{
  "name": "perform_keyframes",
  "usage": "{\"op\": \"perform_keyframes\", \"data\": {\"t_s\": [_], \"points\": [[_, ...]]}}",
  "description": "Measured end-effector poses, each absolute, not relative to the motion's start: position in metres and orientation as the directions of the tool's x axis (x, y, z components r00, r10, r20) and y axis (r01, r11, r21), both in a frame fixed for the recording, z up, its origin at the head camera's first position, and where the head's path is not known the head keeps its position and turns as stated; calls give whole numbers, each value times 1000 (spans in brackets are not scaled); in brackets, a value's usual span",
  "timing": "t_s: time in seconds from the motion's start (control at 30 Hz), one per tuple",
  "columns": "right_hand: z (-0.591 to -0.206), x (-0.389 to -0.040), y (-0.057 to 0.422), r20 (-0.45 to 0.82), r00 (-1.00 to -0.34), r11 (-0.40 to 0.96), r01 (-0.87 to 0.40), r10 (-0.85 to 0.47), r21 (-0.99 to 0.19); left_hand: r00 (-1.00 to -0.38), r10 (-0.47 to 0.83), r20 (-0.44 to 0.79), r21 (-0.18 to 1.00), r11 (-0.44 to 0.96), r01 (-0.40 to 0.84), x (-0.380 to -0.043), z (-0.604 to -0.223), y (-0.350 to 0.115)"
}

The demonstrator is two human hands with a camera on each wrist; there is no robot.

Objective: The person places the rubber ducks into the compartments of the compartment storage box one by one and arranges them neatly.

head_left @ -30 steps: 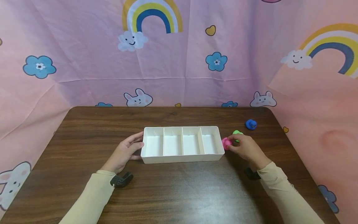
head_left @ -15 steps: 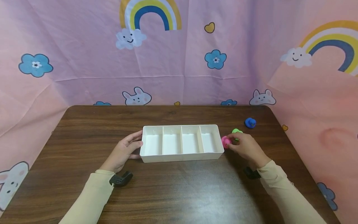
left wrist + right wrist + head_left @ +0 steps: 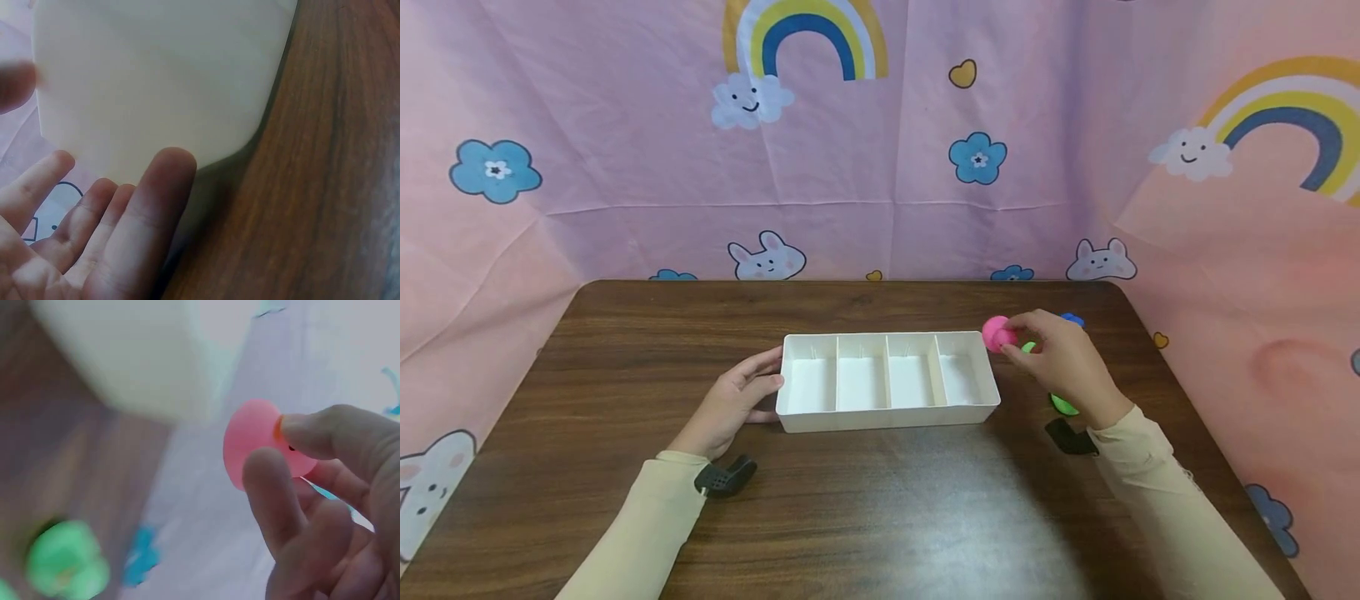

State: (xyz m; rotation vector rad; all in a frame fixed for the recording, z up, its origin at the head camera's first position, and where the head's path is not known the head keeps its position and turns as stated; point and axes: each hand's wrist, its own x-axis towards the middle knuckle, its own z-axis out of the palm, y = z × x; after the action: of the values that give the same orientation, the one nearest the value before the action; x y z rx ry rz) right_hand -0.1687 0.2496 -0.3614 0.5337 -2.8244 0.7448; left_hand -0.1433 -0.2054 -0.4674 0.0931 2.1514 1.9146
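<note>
A pink rubber duck (image 3: pixel 997 335) is pinched between the thumb and fingers of my right hand (image 3: pixel 1063 358), beside the far right corner of a white box (image 3: pixel 887 420) with several compartments. Its orange beak and dark eye show by the thumb in the right wrist view. My left hand (image 3: pixel 726 408) rests on the box's left end, its relaxed fingers (image 3: pixel 165 187) spread against the end wall. Inside, the compartments hold nothing. A green duck (image 3: pixel 1028 347) peeks out behind my right fingers, and another green toy (image 3: pixel 1063 405) shows below that hand, both partly hidden.
Behind the right hand, a blue duck (image 3: pixel 1072 319) stands mostly covered near the far right of the brown wooden table (image 3: pixel 880 517). A pink patterned cloth (image 3: pixel 850 183) hangs at the back and sides.
My right hand has lifted the pink duck from beside the box's right end and moved it up and away, uncovering green below. The left hand and box have stayed put.
</note>
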Motion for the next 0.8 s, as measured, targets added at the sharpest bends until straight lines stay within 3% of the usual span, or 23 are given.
{"op": "perform_keyframes", "data": {"t_s": [0.17, 0.4, 0.8], "points": [[-340, -167, 195, 317, -871, 708, -490, -375, -508, -966, 220, -139, 985, 127, -113, -142, -466, -207], [-341, -165, 125, 334, -808, 583, -584, -486, -565, -963, 228, -143, 986, 118, -119, -145, -468, -206], [-369, -172, 46, 213, -779, 607, -601, -589, -520, -960, 220, -171, 981, 126, -146, -140, -462, -206]]}}
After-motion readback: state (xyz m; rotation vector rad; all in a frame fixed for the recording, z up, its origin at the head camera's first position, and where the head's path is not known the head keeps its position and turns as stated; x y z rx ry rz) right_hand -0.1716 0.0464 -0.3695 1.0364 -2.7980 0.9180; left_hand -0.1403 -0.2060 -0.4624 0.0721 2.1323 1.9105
